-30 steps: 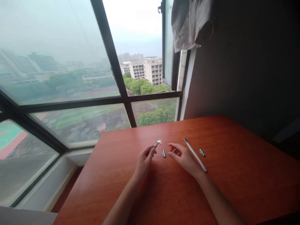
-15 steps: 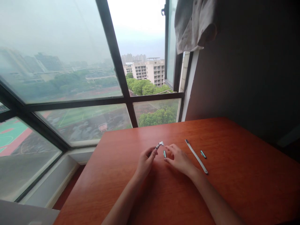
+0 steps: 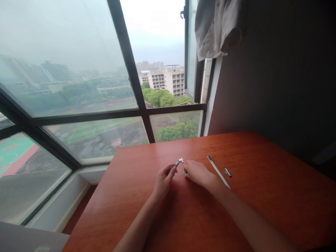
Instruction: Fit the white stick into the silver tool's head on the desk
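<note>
My left hand (image 3: 164, 180) is closed round a silver razor handle (image 3: 179, 161), its bare metal head end pointing up and to the right. Close beside it, my right hand (image 3: 196, 172) has its thumb and fingers round a small green-and-dark razor cartridge (image 3: 184, 171), most of which the fingers cover. The cartridge is at the table surface; whether it is lifted I cannot tell. A second green razor cartridge (image 3: 228, 172) lies on the table to the right. Between it and my right hand lies a long grey toothbrush (image 3: 219, 172) with dark bristles, its lower end hidden behind my right forearm.
The reddish-brown wooden table (image 3: 126, 189) reaches to the windows, whose dark frame (image 3: 112, 113) runs along its far side. A casement pane (image 3: 192, 80) stands ajar at the back, and a pale cloth garment (image 3: 217, 31) hangs beside it. A dark wall is at right.
My right hand has moved down and closed its fingers on the near razor cartridge, its forearm now covering the toothbrush's lower end. My left hand stays almost still with the razor handle.
</note>
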Tool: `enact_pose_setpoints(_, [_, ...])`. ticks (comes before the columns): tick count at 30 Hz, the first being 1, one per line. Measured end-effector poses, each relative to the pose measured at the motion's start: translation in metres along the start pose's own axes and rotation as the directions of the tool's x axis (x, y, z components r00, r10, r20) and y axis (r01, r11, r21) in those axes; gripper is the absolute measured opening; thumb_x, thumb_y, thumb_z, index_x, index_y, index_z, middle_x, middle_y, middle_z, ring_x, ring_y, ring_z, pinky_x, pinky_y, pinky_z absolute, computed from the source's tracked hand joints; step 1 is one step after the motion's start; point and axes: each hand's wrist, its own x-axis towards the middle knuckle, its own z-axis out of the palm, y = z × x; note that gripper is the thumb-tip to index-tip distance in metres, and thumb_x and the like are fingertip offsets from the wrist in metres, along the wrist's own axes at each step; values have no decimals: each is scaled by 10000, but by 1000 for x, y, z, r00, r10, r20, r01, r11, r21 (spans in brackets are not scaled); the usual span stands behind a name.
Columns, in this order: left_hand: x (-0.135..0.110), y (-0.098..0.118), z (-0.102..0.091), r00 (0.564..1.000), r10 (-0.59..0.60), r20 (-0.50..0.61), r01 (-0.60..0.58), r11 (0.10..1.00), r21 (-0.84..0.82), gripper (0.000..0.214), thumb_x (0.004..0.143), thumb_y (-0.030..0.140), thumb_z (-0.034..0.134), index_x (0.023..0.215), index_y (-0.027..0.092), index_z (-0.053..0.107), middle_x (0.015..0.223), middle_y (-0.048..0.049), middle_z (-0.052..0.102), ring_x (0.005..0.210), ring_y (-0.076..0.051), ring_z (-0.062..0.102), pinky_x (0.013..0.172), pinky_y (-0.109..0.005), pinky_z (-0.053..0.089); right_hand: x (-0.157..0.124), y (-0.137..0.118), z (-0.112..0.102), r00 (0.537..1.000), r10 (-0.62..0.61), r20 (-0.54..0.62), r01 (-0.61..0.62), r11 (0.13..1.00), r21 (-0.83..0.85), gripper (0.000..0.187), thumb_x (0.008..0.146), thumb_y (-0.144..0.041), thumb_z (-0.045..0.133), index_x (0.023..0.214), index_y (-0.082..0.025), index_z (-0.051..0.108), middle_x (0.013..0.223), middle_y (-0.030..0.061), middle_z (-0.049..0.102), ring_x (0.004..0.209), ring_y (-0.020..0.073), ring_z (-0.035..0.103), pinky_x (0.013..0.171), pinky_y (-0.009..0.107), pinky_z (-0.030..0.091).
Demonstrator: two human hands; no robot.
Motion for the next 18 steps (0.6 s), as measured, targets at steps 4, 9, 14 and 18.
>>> enact_pose_setpoints(4, [0,0,0,1000,10,3,-10,1000,-8,330,807,420,591,912,124,690,706,-31,590,651,-141,490,611,-242,397,3,0,1,999,-8,-31,8,1000,15,157,748,-188,608,860,-150,711,954,133,673,894,251,616,700,271,399])
enact_pose_setpoints(9, [-1,2,-1,1000,1,0,-1,1000,-25,328,799,408,606,937,122,690,717,-35,597,668,-147,504,619,-245,410,-3,2,17,990,55,-127,-40,992,122,141,748,-199,567,787,-172,699,801,71,691,698,169,602,585,231,354])
enact_pose_setpoints(14, [-2,9,-1,1000,-25,-13,24,998,-63,309,807,389,604,938,122,688,738,-41,608,678,-146,506,643,-251,422,-8,8,25,919,180,-350,121,718,686,141,706,-257,629,772,-143,680,595,-16,558,555,105,477,539,216,342])
enact_pose_setpoints(18, [-4,17,1,999,-27,-20,25,996,-84,295,820,377,595,945,125,683,739,-42,605,666,-137,495,632,-242,423,-18,10,21,934,255,-249,207,178,962,373,748,-378,647,1031,-136,636,612,-51,442,491,64,337,445,200,251])
